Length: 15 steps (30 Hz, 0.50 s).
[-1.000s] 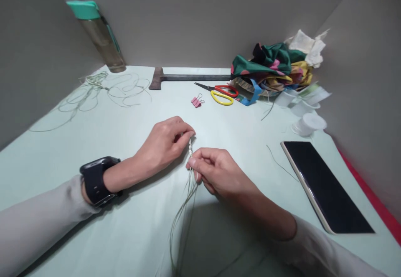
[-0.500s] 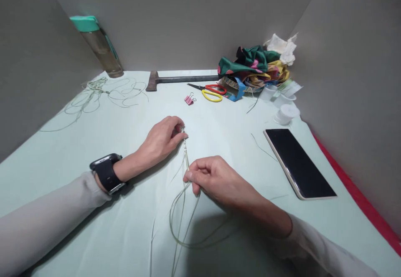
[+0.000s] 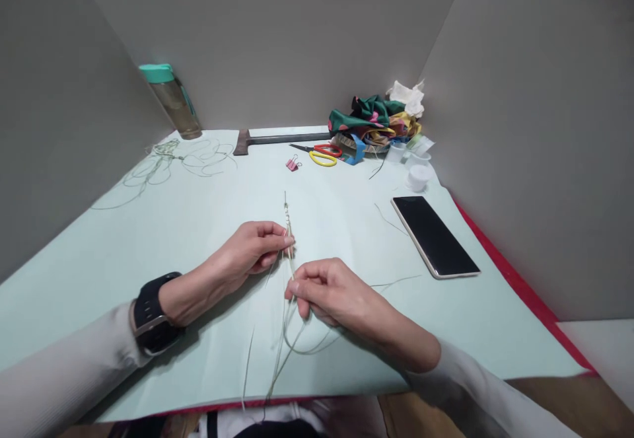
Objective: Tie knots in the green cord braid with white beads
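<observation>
Several thin pale-green cords run down the middle of the table toward me. At their far end is a short knotted section with whitish bead-like bumps. My left hand, with a black watch on its wrist, pinches the cords just below that section. Nearer to me, my right hand grips the same cords between thumb and fingers. From there the cords loop out and trail over the table's front edge. Whether every strand is in my fingers, I cannot tell.
At the back stand a bottle, a hammer-like tool, scissors and a pink binder clip. A fabric pile and white spools lie back right. A phone rests at right, tangled cord at left.
My left hand has come down from the far end of the knotted section to the cords below it, uncovering that end. My right hand still holds the cords. The view has shifted.
</observation>
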Available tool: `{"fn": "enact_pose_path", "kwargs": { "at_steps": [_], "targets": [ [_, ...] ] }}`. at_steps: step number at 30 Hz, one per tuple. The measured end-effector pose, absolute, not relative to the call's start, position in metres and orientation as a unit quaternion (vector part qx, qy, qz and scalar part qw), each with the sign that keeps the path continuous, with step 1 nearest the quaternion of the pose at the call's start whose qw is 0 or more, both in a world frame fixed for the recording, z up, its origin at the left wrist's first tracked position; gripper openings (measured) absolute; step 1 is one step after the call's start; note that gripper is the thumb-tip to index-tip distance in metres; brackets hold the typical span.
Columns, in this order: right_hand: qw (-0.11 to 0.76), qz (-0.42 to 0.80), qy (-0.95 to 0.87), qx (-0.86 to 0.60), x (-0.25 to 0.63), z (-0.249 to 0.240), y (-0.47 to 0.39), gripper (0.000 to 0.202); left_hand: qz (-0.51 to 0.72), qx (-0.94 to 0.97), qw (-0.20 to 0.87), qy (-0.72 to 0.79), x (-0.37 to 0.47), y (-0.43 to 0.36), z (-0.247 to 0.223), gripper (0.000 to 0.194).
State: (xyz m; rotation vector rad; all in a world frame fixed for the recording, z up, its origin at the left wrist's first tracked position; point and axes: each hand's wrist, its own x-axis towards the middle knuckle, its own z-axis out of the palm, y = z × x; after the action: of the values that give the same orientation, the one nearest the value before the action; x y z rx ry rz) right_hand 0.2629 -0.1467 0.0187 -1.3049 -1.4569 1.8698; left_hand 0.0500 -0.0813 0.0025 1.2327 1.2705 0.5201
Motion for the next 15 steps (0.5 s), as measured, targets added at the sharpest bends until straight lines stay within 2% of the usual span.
{"fn": "enact_pose_path", "kwargs": {
  "at_steps": [5, 11, 15],
  "targets": [
    [0.185, 0.659, -0.541, -0.489, 0.296, 0.024, -0.162, 0.017, 0.219, 0.511, 0.625, 0.548, 0.038, -0.084, 0.000, 0.026],
    [0.137, 0.587, -0.594, -0.533, 0.333, 0.038, -0.183, 0.028, 0.213, 0.487, 0.652, 0.541, 0.031, -0.101, 0.005, 0.024],
    [0.141, 0.497, -0.669, -0.534, 0.350, 0.048, -0.193, 0.035, 0.195, 0.484, 0.661, 0.540, 0.023, -0.116, 0.019, 0.037]
  ]
}}
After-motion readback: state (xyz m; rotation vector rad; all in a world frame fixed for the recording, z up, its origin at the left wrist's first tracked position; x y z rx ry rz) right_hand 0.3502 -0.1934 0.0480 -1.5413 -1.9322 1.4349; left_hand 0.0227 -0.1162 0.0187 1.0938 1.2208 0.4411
